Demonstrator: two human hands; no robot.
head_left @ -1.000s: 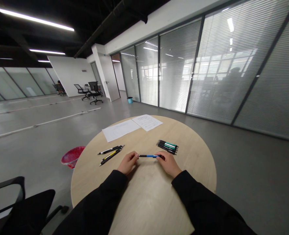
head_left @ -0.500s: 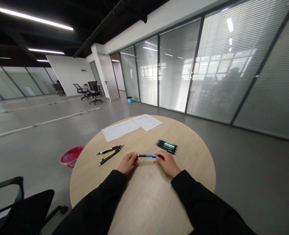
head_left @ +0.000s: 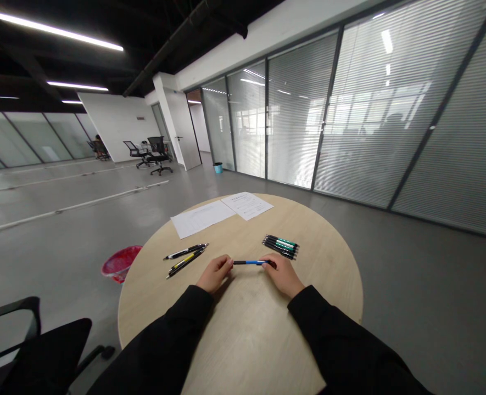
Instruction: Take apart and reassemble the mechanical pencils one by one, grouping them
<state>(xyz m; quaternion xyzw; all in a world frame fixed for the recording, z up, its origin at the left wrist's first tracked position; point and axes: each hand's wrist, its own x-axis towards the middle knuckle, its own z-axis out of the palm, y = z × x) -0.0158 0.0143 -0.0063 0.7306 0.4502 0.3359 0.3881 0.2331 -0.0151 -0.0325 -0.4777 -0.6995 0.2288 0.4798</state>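
Note:
A blue and black pen [head_left: 249, 263] spans the gap between my two hands, level above the near half of the round table [head_left: 243, 329]. My left hand [head_left: 217, 273] pinches its black end. At the other end, the fingers of my right hand [head_left: 283, 274] close around the blue barrel, hiding part of it. Just beyond my right hand lies a row of several black and green pens [head_left: 281, 246]. Left of my left hand are loose pens, among them a black and white one [head_left: 185, 252] and a yellow and black one [head_left: 186, 262].
Two sheets of paper [head_left: 204, 218] lie at the table's far edge. A red bin [head_left: 121, 263] stands on the floor to the left, with a black chair [head_left: 49, 351] nearer to me. Glass partitions with blinds line the right side.
My left hand's fingers have shifted very slightly at the pen's black end. The right hand and the other pens look unmoved.

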